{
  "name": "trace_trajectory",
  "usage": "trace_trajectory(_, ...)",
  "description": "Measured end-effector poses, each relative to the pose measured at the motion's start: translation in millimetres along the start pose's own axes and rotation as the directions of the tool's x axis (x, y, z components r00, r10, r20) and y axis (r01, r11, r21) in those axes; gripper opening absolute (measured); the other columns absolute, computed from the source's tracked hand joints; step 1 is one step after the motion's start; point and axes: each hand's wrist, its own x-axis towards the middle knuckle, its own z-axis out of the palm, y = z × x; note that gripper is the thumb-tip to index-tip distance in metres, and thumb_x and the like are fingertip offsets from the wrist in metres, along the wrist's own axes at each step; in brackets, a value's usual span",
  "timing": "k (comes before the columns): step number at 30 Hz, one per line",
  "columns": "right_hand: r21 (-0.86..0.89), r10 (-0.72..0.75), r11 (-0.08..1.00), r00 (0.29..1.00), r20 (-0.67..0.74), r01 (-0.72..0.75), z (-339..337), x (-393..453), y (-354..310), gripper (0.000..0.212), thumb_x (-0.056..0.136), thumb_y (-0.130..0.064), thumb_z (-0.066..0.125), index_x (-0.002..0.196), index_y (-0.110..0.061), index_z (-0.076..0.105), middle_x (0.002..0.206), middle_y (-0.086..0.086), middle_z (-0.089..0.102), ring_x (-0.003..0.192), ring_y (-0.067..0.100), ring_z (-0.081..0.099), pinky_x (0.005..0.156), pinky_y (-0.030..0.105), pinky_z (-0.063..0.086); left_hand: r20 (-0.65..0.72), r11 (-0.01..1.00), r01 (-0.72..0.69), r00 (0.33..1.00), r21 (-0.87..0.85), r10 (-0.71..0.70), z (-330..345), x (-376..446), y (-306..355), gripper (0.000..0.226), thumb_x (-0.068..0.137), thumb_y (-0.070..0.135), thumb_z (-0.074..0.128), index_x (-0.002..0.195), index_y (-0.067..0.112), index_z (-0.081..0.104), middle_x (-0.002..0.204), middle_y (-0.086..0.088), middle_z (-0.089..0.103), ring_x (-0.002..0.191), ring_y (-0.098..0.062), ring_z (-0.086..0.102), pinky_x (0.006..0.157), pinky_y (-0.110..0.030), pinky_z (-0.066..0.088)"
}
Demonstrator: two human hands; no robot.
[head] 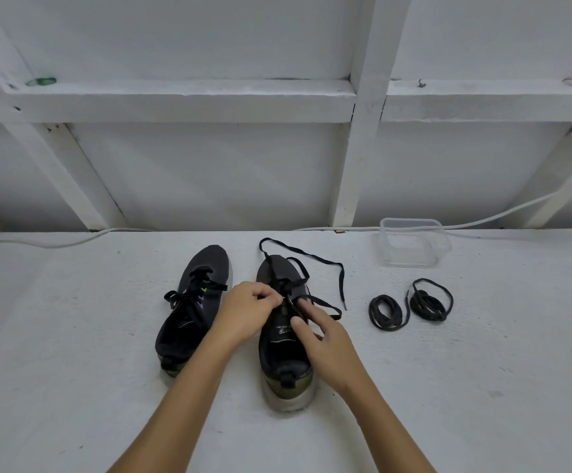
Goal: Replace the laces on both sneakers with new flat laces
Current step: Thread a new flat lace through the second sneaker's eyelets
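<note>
Two hands at work over the right-hand dark grey knit sneaker (286, 349): the left hand (247, 310) curls tight, fingertips pinching its flat black lace (306, 259) at the eyelets, while the right hand (325, 339) rests on the tongue, fingers fairly straight, touching the lace. Loose lace ends trail past the toe and off to the right. Just beside it sits the left-hand dark sneaker (192, 308), laced. Further right lie two coiled black laces (385, 310), (429, 300), with a clear plastic tub (414, 244) behind them on the white painted tabletop (73, 336).

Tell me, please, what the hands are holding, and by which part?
The left hand pinches the right sneaker's lace at the eyelets. The right hand rests on it.
</note>
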Motion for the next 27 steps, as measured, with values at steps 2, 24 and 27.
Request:
trace_trajectory(2, -0.001, -0.016, 1.000, 0.999, -0.036, 0.016, 5, -2, 1, 0.034, 0.099, -0.034, 0.062, 0.132, -0.043, 0.059, 0.124, -0.038, 0.057, 0.121, -0.017, 0.051, 0.104, 0.013, 0.043, 0.048, 0.987, 0.025, 0.999, -0.159, -0.018, -9, -7, 3, 0.014, 0.092, 0.020, 0.068, 0.080, 0.023, 0.075, 0.099, 0.017, 0.072, 0.096, -0.009, 0.070, 0.089, -0.037, 0.059)
trace_trajectory(24, 0.038, 0.304, 0.952, 0.937, -0.170, -0.302, -17, 51, -15, 0.043, 0.095, -0.048, 0.060, 0.132, -0.026, 0.058, 0.104, -0.008, 0.069, 0.088, 0.010, 0.073, 0.073, 0.030, 0.057, 0.014, 0.921, 0.028, 1.000, -0.388, -0.025, -29, -10, -8, 0.020, 0.104, 0.019, 0.049, 0.087, 0.009, 0.054, 0.070, -0.003, 0.052, 0.052, -0.011, 0.049, 0.072, -0.034, 0.058)
trace_trajectory(27, 0.016, 0.336, 0.941, 0.930, -0.151, -0.337, -14, 72, -13, 0.044, 0.090, -0.041, 0.069, 0.129, -0.025, 0.057, 0.095, -0.006, 0.070, 0.087, 0.018, 0.072, 0.063, 0.028, 0.054, 0.000, 0.977, 0.007, 1.000, -0.215, -0.007, -19, -13, -13, 0.018, 0.102, 0.028, 0.051, 0.089, 0.017, 0.059, 0.070, 0.005, 0.059, 0.053, -0.008, 0.048, 0.071, -0.031, 0.050)
